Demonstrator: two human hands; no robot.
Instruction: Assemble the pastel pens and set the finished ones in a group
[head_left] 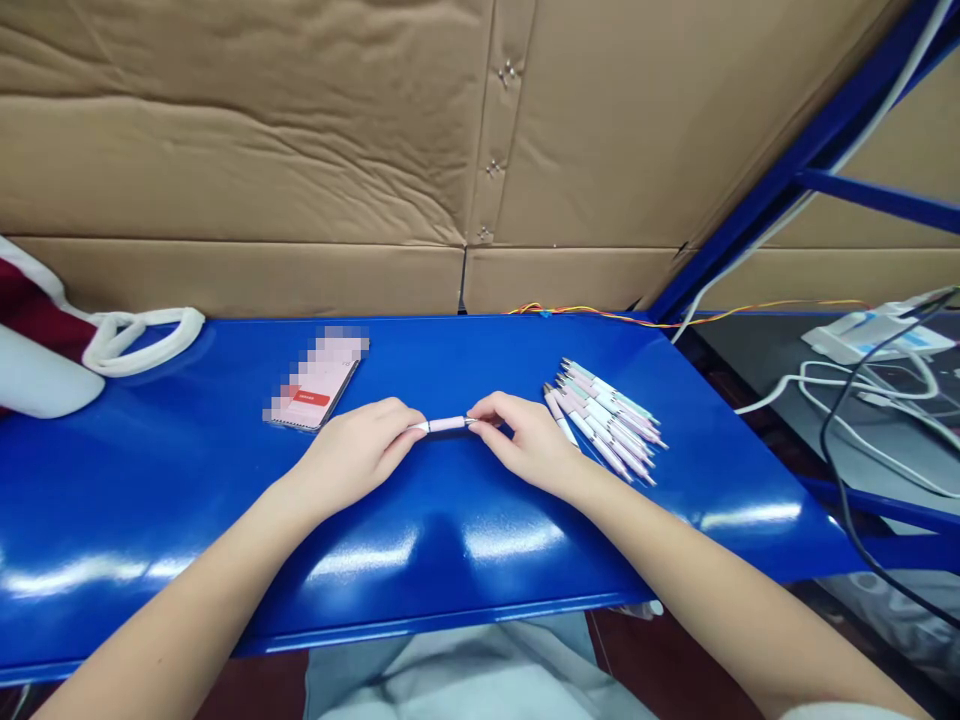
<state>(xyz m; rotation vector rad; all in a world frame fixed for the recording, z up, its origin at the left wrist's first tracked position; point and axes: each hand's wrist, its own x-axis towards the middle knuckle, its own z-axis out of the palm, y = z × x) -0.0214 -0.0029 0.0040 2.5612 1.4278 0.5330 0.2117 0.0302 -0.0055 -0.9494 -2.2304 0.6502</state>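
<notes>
Between my two hands a pale pink and white pen [447, 424] lies level, just over the blue table [480, 560]. My left hand [367, 440] pinches its white end between thumb and fingers. At the other end, the thumb and forefinger of my right hand [525, 435] close on the dark tip. Right of that hand lies a pile of several similar pens [607, 420], in pink, white and pale green, their dark tips pointing to the back left. Part of the nearest pen is hidden behind my right hand.
A phone [319, 380], partly blurred out, lies behind my left hand. At the far left are a white cylindrical object [45, 370] and a white strap [150, 340]. Cardboard [300, 150] walls the back. Cables [862, 400] and a blue frame [750, 210] stand right.
</notes>
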